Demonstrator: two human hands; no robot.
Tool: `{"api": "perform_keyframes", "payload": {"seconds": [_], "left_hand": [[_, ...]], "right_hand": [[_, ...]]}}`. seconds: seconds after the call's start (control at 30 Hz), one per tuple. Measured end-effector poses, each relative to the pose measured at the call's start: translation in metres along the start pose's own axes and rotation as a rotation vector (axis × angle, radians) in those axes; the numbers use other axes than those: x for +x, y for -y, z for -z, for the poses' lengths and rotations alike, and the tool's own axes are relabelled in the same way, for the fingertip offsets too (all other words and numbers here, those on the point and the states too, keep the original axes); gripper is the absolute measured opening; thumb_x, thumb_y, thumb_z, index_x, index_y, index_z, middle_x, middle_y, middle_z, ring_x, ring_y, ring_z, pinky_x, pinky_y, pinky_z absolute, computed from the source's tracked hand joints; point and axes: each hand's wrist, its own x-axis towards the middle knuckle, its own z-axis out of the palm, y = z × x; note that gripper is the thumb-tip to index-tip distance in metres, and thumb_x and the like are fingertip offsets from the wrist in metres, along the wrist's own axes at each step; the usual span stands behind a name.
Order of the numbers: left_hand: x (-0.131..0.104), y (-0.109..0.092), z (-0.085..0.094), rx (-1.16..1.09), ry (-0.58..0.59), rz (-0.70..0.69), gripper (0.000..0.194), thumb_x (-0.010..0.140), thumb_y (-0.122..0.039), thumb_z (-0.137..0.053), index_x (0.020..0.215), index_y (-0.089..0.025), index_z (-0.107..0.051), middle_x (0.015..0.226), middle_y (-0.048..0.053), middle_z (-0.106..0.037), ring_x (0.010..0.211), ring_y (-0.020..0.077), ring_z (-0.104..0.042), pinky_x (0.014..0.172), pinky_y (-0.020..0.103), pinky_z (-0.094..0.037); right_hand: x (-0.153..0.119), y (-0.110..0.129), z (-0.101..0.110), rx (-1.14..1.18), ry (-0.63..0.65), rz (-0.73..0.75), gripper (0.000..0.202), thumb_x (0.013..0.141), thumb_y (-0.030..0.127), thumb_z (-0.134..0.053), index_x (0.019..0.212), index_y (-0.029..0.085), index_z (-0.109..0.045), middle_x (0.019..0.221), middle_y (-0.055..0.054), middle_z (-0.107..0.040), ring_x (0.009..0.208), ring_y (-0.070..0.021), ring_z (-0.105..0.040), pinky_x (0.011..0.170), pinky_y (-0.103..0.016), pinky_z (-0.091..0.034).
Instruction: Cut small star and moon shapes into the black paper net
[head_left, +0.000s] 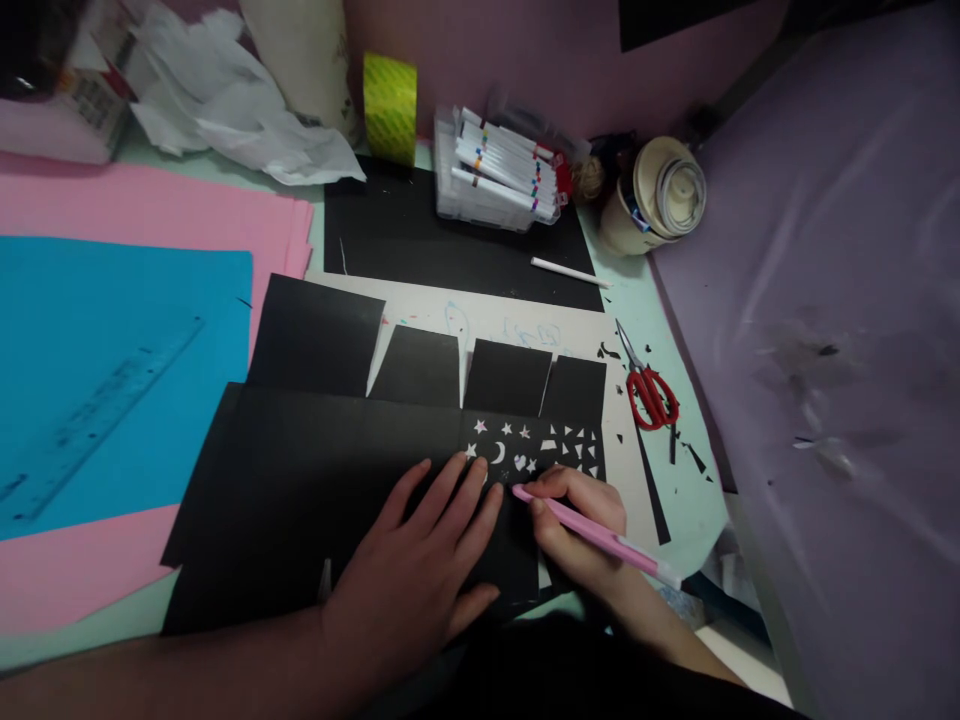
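My left hand (427,545) lies flat on a sheet of black card (315,470), fingers spread just below a patch of cut-out shapes. In my right hand (577,520) is a slim pink pen-shaped tool (592,530), gripped like a pencil. Its front end is close to the card, right of my left fingertips; I cannot make out the very tip. White stars (480,427), a crescent moon (498,453), a heart and several small triangles (580,451) show through the card. Along the card's far edge stand several flaps (416,365) separated by slits.
Red-handled scissors (651,395) lie at the right among black scraps (697,460). Behind are a white stick (570,271), a box of white markers (499,165), yellow tape (390,110) and a cup (630,225). Blue (150,290) and pink sheets (187,200) with a clear ruler (112,415) lie left.
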Motion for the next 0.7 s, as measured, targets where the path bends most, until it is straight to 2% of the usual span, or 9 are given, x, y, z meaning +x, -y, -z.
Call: {"api": "perform_keyframes", "payload": {"seconds": [0.7], "left_hand": [[0.0006, 0.0006, 0.0, 0.005, -0.005, -0.006, 0.069, 0.086, -0.063, -0.052, 0.139, -0.019, -0.049, 0.149, 0.012, -0.044, 0.139, 0.0295, -0.031, 0.115, 0.049, -0.015]], "right_hand": [[0.0019, 0.0023, -0.0007, -0.008, -0.003, 0.028, 0.008, 0.082, 0.016, -0.061, 0.086, 0.022, -0.065, 0.073, -0.001, -0.069, 0.062, -0.0141, -0.065, 0.057, -0.026, -0.051]]}}
